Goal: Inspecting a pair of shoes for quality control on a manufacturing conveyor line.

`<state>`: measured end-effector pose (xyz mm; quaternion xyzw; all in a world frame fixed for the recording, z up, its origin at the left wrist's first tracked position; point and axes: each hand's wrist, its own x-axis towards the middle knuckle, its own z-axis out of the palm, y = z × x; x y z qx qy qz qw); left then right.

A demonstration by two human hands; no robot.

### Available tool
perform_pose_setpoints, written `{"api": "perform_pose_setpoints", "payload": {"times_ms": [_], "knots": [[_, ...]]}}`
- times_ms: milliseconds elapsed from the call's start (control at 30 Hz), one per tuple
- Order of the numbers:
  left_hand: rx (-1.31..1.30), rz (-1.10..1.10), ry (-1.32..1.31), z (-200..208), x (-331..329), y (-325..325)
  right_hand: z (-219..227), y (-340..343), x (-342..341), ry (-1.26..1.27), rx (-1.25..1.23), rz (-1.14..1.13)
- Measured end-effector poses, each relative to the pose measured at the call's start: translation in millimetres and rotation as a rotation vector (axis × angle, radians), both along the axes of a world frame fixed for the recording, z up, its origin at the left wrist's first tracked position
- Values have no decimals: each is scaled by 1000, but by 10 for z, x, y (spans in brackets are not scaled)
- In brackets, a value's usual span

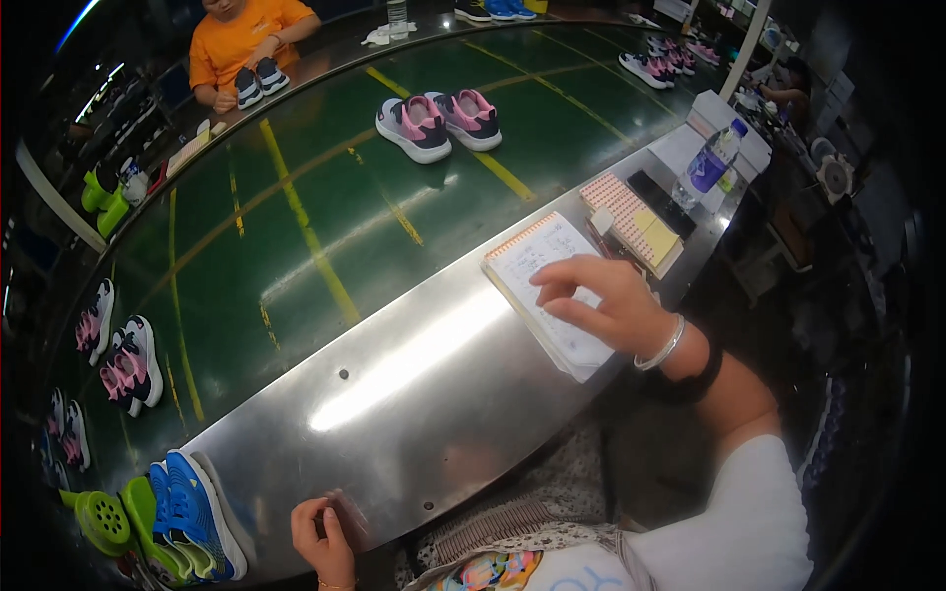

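Observation:
Over a spiral notepad (576, 355) with handwritten pages hovers my right hand (611, 300), its fingers bent and its thumb apart from them, with nothing held. A silver bracelet and a dark band circle that wrist. My left hand (323, 542) is at the near edge of the metal ledge (394, 404), loosely curled with the thumb apart and no object visible in it. A pair of grey, navy and pink sneakers (439, 123) stands on the green belt (335, 207) beyond the notepad. Left of my left hand are blue sneakers (202, 512) with light soles.
Right of the notepad lie a dotted notebook (631, 222), a dark phone (660, 202) and a labelled bottle (711, 165). More pink-and-navy sneakers (131, 366) sit on the belt at left and far right. Across it, a person in orange (236, 49) handles dark shoes (261, 84).

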<state>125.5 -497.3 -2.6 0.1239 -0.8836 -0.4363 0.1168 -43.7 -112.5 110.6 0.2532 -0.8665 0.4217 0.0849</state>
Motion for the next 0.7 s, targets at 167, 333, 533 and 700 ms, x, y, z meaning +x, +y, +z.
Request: {"api": "perform_pose_setpoints", "payload": {"times_ms": [167,333,533,700], "knots": [[-256,-192,76,305,-448,-359,-699,-64,537,-104,86,118],[-370,-162,-8,407,-1104,-1017,-1072,-233,770,-204,-31,-29],[-761,37,27,106,-1930,-2513,-1140,-358,785,-44,17,-68],[-996,354,-238,152,-2362,-3141,-1157,-355,772,-16,48,-62]]}}
